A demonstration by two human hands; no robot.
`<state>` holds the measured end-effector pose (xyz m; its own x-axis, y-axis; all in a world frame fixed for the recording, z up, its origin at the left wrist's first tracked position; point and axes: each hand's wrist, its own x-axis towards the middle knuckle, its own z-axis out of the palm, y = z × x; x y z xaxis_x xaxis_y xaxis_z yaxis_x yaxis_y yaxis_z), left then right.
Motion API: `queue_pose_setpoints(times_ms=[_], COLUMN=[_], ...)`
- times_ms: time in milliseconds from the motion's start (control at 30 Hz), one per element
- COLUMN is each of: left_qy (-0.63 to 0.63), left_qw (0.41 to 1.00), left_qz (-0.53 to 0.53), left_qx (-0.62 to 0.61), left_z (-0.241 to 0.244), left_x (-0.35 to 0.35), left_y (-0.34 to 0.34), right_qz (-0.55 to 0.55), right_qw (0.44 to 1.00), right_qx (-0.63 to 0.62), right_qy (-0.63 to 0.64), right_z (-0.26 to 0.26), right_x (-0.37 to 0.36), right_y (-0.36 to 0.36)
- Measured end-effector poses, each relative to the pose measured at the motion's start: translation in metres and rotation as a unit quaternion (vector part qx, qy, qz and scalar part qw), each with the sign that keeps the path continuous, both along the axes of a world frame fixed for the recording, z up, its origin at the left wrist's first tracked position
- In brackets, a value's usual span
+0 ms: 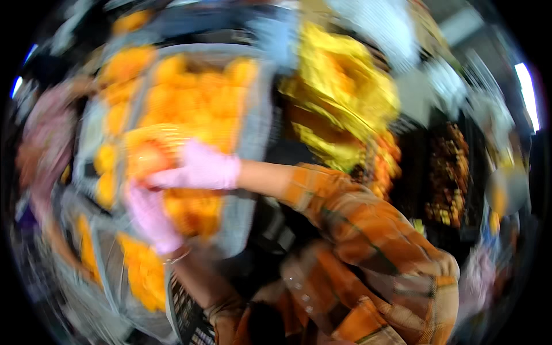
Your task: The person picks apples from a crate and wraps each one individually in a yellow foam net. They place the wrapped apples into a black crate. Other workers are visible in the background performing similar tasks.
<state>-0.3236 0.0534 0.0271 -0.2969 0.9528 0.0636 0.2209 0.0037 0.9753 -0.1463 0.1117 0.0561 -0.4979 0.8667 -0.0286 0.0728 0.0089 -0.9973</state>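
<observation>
Both my hands wear pink gloves and meet over a grey plastic crate (250,133) filled with orange round fruit (198,97). A redder round fruit (148,157) lies between them. My right hand (200,168) reaches in from the right and holds this fruit, its thumb along the lower side. My left hand (153,215) comes up from below, with its fingertips at the fruit's lower edge. Motion blur hides the exact finger positions. A blurred translucent yellow-orange patch lies just above the fruit; I cannot tell what it is.
More crated orange fruit (105,172) stands left, and divided bins of fruit (144,276) lower left. A yellow plastic bag (349,82) lies upper right, beside a dark crate of brownish pieces (448,177). Another person's pink sleeve (49,125) is at far left.
</observation>
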Motion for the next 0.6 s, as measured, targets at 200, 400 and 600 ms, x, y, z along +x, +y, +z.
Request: queue_pose_setpoints(times_ms=[200, 400, 600], left_qy=[-0.057, -0.126, -0.042], left_qw=[0.998, 0.989, 0.998], left_qz=[0.023, 0.068, 0.049], left_qx=[0.027, 0.047, 0.016], left_z=[0.019, 0.015, 0.004], left_x=[-0.006, -0.008, -0.021], left_y=[0.002, -0.013, -0.05], right_qz=[-0.307, -0.59, -0.745], right_qw=[0.927, 0.794, 0.604], right_qx=[0.106, -0.104, -0.283], right_qy=[0.188, 0.101, 0.002], right_z=[-0.017, -0.132, -0.279], right_x=[0.145, 0.326, 0.443], right_y=[-0.073, -0.207, -0.318])
